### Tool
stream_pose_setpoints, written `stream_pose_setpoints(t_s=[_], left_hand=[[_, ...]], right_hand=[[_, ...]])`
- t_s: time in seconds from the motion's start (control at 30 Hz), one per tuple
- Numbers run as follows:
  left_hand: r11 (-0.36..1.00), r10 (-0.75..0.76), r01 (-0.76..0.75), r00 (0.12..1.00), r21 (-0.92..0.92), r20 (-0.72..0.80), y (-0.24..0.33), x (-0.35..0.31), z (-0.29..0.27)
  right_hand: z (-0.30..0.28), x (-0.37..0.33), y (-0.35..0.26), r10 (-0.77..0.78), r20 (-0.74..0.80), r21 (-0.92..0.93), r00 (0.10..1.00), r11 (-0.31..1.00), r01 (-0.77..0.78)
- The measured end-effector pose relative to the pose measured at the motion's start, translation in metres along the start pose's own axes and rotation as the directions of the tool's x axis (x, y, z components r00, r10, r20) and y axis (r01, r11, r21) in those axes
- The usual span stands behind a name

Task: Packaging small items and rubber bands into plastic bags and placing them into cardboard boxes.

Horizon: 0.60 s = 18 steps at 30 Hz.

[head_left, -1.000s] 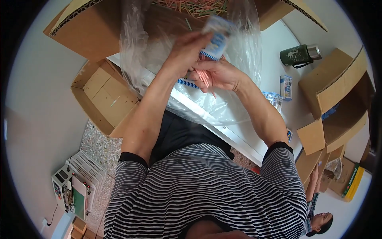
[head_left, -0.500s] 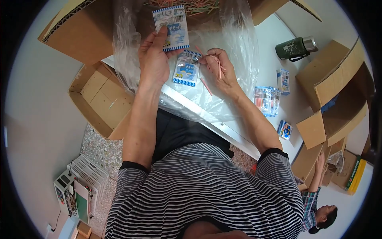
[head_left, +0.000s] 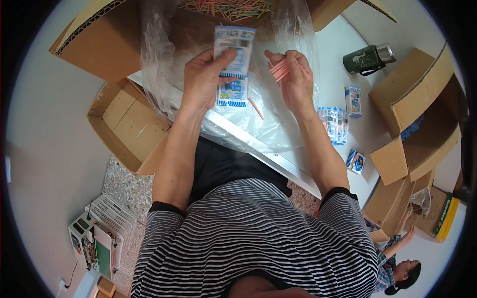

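My left hand [head_left: 199,82] pinches a blue-and-white printed packet [head_left: 239,49], its thumb across the front. Directly below, a second packet [head_left: 232,97] of the same kind lies on clear plastic sheeting [head_left: 278,126], partly covered by the held one. In my right hand [head_left: 298,87] is a small bunch of thin pink sticks [head_left: 280,70], gripped between thumb and fingers. One loose pink stick [head_left: 256,109] rests on the plastic between my forearms. Beyond my hands, a heap of pink, green and yellowish sticks [head_left: 228,7] fills the plastic-lined carton.
Right on the white table [head_left: 330,54] are a green flask [head_left: 365,60], a standing packet [head_left: 353,101], filled packets [head_left: 334,124] and a small blue pack [head_left: 356,161]. Open cartons [head_left: 422,114] stand beyond. An open box [head_left: 131,124] sits at left. Another person [head_left: 397,263] works lower right.
My left hand has moved right with the packet, now over the lying one. My right hand has shifted right and up and turned, showing the pink sticks. The other person's arms have moved.
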State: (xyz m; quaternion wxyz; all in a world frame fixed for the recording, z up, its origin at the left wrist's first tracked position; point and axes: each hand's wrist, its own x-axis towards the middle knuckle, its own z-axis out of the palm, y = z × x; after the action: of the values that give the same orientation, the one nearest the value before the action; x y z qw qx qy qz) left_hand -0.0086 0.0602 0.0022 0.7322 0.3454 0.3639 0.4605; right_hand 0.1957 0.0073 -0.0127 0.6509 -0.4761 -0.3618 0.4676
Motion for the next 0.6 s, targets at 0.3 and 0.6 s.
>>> stream_pose_setpoints(t_s=[0.3,0.6], left_hand=[[0.926,0.109,-0.159,0.981,0.341,0.162,-0.013,-0.005,0.002],[0.86,-0.022,-0.134,0.955,0.492,0.297,-0.004,-0.022,-0.002]], right_hand=[[-0.002,0.023,-0.024,-0.16,0.034,0.274,0.986,0.951,0.145],[0.025,0.024,-0.036,-0.307,0.153,0.349,0.94,0.906,0.239]])
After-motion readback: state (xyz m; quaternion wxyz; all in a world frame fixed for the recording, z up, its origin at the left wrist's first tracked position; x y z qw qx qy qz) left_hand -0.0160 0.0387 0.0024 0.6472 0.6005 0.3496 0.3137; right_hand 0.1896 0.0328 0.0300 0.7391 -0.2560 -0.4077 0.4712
